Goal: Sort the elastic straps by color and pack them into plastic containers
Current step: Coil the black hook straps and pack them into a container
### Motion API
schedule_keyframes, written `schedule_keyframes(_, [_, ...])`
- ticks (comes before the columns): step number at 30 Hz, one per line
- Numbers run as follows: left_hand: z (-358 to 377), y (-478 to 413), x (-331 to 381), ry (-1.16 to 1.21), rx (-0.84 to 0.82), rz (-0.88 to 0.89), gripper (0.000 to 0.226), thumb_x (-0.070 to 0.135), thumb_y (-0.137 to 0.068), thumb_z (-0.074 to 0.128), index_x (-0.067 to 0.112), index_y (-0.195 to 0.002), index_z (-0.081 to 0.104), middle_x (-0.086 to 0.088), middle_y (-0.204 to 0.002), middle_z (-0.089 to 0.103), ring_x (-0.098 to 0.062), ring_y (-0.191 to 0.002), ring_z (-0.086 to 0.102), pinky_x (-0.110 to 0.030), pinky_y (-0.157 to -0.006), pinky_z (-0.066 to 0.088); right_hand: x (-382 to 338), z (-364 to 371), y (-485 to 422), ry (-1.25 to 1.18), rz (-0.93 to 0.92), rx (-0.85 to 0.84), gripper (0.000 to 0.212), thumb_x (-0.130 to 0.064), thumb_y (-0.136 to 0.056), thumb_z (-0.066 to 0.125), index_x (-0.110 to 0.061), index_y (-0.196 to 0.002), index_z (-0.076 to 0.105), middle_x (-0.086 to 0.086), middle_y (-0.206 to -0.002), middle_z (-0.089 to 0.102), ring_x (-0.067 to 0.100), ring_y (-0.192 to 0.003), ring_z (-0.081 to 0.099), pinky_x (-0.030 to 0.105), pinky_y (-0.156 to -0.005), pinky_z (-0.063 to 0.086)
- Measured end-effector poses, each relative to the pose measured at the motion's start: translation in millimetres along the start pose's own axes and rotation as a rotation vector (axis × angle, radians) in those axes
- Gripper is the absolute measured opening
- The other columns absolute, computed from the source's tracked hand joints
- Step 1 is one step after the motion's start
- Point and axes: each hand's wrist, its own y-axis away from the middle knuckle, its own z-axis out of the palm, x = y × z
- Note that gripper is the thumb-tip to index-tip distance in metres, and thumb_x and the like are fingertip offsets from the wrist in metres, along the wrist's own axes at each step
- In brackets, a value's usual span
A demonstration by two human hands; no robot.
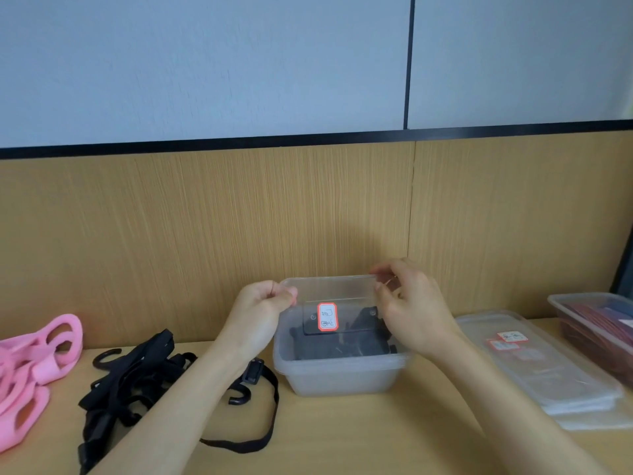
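Two hands hold a clear lid (337,289) tilted above an open plastic container (342,378) that stands toward the back edge of the desk (376,437), near its middle. The left hand (263,310) pinches the lid's left end with curled fingers, and the right hand (411,310) pinches the right end between thumb and fingertips. A red-bordered label (327,317) sits on the lid. Black straps (342,347) lie packed inside the container. More loose black straps (137,378) with hooks lie in a heap left of it, partly under the left forearm. Pink straps (30,361) lie at the left edge. Toward the right edge rest a stack of lids (548,371) and a second container (579,296) holding red straps (599,320).
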Motion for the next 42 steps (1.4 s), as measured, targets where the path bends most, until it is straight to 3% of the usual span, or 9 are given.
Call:
schedule_keyframes(6, [0.7, -6.9, -10.4, -0.086, 0.091, -0.005, 0.020, 0.027, -0.096, 0.067, 0.012, -0.085, 0.071, -0.003, -0.086, 0.072, -0.022, -0.082, 0.067, -0.037, -0.079, 0.052, 5.3, 11.3, 0.8, -0.045, 0.101, -0.086, 0.023, -0.013, -0.098, 0.055, -0.019, -0.117, 0.067, -0.007, -0.112, 0.064, 0.008, -0.101, 0.057, 0.016, -0.080, 0.038])
schedule_keyframes(9, [3.1, -6.5, -12.8, -0.131, 0.129, 0.004, 0.003, 0.026, -0.092, 0.073, 0.024, -0.093, 0.071, 0.005, -0.096, 0.070, -0.014, -0.092, 0.067, -0.030, -0.082, 0.053, 6.9, 13.2, 0.3, -0.061, 0.137, -0.083, 0.021, -0.012, -0.097, 0.057, -0.020, -0.113, 0.069, -0.008, -0.107, 0.066, 0.008, -0.099, 0.058, 0.017, -0.080, 0.039])
schedule_keyframes(12, [5.4, -5.1, -14.0, -0.207, 0.131, 0.083, 0.016, 0.017, -0.090, 0.075, 0.027, -0.100, 0.069, 0.010, -0.102, 0.067, -0.004, -0.095, 0.063, -0.022, -0.086, 0.051, 8.4, 13.4, 0.1, -0.056, 0.164, -0.091, 0.019, -0.013, -0.097, 0.059, -0.021, -0.110, 0.071, -0.013, -0.101, 0.065, 0.005, -0.097, 0.057, 0.012, -0.075, 0.038])
schedule_keyframes(18, [11.9, 1.1, -10.3, -0.488, -0.039, 0.278, 0.020, 0.020, -0.095, 0.066, 0.024, -0.114, 0.073, 0.022, -0.121, 0.060, 0.000, -0.120, 0.053, 0.002, -0.091, 0.027, 9.0, 14.8, -2.0, -0.080, 0.226, -0.145, 0.014, -0.013, -0.097, 0.062, -0.024, -0.098, 0.071, -0.013, -0.095, 0.069, 0.009, -0.097, 0.064, 0.020, -0.083, 0.043])
schedule_keyframes(23, [19.8, 5.8, -12.4, -0.665, -0.241, 0.262, 0.052, 0.041, -0.103, 0.049, 0.027, -0.153, 0.042, 0.017, -0.160, 0.032, -0.001, -0.150, 0.016, -0.016, -0.115, 0.010, 10.5, 16.2, -2.7, -0.047, 0.220, -0.161, 0.018, -0.014, -0.097, 0.060, -0.022, -0.102, 0.075, -0.010, -0.092, 0.071, 0.009, -0.093, 0.065, 0.015, -0.072, 0.043])
schedule_keyframes(33, [16.4, 5.2, -12.0, -0.737, -0.373, 0.161, 0.069, 0.065, -0.098, 0.041, 0.036, -0.159, 0.027, 0.025, -0.166, 0.011, 0.004, -0.152, -0.002, -0.029, -0.124, 0.004, 0.1, 11.4, 1.0, 0.200, 0.092, -0.200, 0.027, -0.017, -0.100, 0.051, -0.018, -0.113, 0.075, 0.000, -0.115, 0.072, 0.023, -0.111, 0.061, 0.034, -0.095, 0.048])
schedule_keyframes(36, [14.8, 6.7, -10.1, -0.754, -0.398, 0.142, 0.083, 0.077, -0.089, 0.041, 0.037, -0.159, 0.023, 0.026, -0.165, 0.009, 0.005, -0.152, -0.004, -0.030, -0.125, 0.005, -5.1, 9.9, 2.4, 0.311, 0.048, -0.245, 0.030, -0.021, -0.100, 0.045, -0.020, -0.109, 0.074, 0.002, -0.109, 0.072, 0.028, -0.105, 0.062, 0.042, -0.091, 0.051])
schedule_keyframes(39, [15.0, 9.6, -7.8, -0.766, -0.409, 0.138, 0.102, 0.092, -0.074, 0.036, 0.038, -0.159, 0.022, 0.026, -0.165, 0.008, 0.004, -0.152, -0.004, -0.032, -0.126, 0.006, -8.6, 8.5, 5.0, 0.261, 0.035, -0.332, 0.029, -0.032, -0.102, 0.046, -0.018, -0.100, 0.071, -0.001, -0.093, 0.070, 0.025, -0.092, 0.063, 0.044, -0.082, 0.052])
schedule_keyframes(42, [17.1, 13.1, -7.9, -0.809, -0.368, 0.175, 0.112, 0.094, -0.063, 0.024, 0.037, -0.159, 0.021, 0.025, -0.166, 0.010, 0.001, -0.153, -0.003, -0.032, -0.126, 0.008, -11.3, 9.1, 6.3, 0.202, 0.028, -0.505, 0.032, -0.040, -0.104, 0.043, -0.020, -0.117, 0.063, -0.002, -0.113, 0.066, 0.022, -0.109, 0.057, 0.043, -0.096, 0.045])
